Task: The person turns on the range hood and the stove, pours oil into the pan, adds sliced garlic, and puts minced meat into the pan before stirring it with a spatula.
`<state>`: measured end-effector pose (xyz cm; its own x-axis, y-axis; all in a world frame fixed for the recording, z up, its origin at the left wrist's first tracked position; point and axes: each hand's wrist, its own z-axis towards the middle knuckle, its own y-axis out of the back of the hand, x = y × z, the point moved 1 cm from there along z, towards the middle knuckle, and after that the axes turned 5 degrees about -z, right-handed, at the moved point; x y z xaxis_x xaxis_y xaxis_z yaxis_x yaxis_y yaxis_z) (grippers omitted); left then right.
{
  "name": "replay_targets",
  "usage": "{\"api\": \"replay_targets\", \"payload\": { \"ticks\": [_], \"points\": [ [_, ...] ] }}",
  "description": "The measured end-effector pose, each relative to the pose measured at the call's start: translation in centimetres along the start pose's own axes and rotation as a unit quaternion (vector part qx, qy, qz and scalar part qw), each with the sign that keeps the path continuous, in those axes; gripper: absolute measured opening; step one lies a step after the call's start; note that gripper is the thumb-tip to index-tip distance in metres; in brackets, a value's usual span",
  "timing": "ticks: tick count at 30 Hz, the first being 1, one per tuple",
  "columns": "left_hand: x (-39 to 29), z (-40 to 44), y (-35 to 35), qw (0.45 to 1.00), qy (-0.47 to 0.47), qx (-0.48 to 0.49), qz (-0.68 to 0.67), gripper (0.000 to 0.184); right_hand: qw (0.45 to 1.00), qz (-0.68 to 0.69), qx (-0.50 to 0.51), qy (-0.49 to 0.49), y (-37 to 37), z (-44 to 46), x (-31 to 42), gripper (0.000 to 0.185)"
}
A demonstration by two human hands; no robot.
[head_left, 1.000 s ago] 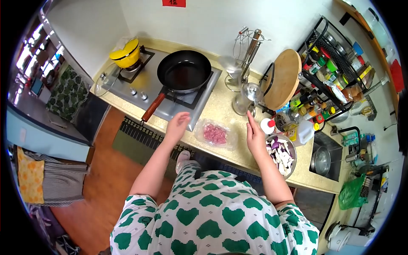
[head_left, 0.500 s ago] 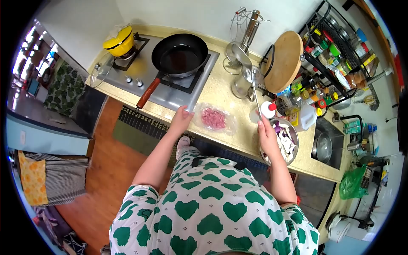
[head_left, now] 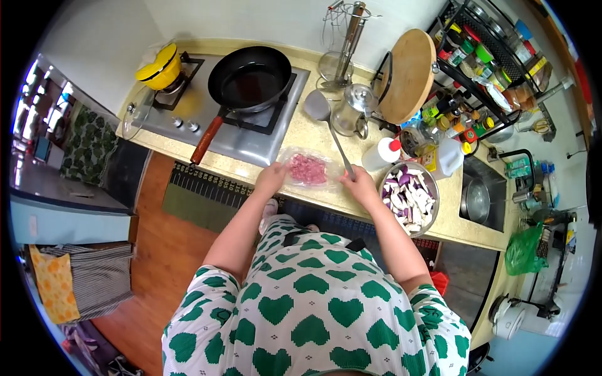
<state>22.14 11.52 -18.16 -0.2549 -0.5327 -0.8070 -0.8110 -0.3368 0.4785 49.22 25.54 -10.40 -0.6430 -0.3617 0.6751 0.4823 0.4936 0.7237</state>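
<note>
My right hand (head_left: 356, 182) is closed round the handle of a spatula (head_left: 318, 105), whose broad grey head points up and away over the counter. Minced meat (head_left: 307, 170) lies in clear plastic between my hands. At its left edge my left hand (head_left: 271, 178) pinches the plastic. A black frying pan (head_left: 249, 79) with a wooden handle sits on the stove, dark liquid in its bottom. Right of my right hand stands a bowl of cut eggplant (head_left: 409, 199).
A white bottle with a red cap (head_left: 381, 154) and a metal pot (head_left: 355, 111) stand behind the bowl. A round wooden board (head_left: 407, 76) leans near the spice rack. The sink (head_left: 486, 194) is at right, a yellow pot (head_left: 158, 67) at back left.
The spatula, out of my right hand one second ago, has come left in it beside the meat. My left hand has reached the plastic. The view has shifted slightly.
</note>
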Motion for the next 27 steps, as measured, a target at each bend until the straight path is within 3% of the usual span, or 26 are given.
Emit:
{"api": "replay_targets", "payload": {
  "ticks": [3, 7, 10, 13, 22, 25, 27],
  "points": [
    [0.3, -0.4, 0.0, 1.0, 0.0, 0.009, -0.027, 0.051, 0.999, -0.025, -0.015, -0.013, -1.8, 0.8, 0.1, 0.033],
    [1.6, 0.1, -0.3, 0.994, 0.0, 0.017, -0.11, 0.027, 0.998, -0.006, -0.008, -0.064, -2.5, 0.8, 0.1, 0.031],
    [0.2, -0.9, 0.4, 0.927, 0.145, 0.039, -0.343, 0.018, 0.998, 0.025, -0.017, -0.05, -3.6, 1.6, -1.8, 0.026],
    [0.3, -1.0, 0.5, 0.869, 0.153, 0.047, -0.468, 0.015, 0.997, 0.048, -0.05, -0.025, -3.6, 2.2, -1.7, 0.022],
    [-2.4, -1.9, 0.4, 0.866, 0.107, 0.028, -0.488, 0.018, 0.991, 0.107, -0.08, -0.02, -0.5, 2.7, 2.1, 0.023],
    [-1.2, -1.1, 0.3, 0.91, 0.13, 0.031, -0.393, 0.02, 0.99, 0.099, -0.098, 0.004, -0.3, 2.5, 1.5, 0.029],
    [-0.6, -0.7, 0.6, 0.916, 0.141, 0.031, -0.373, 0.024, 0.993, 0.016, -0.113, 0.03, 0.3, 2.2, 1.4, 0.032]
  ]
}}
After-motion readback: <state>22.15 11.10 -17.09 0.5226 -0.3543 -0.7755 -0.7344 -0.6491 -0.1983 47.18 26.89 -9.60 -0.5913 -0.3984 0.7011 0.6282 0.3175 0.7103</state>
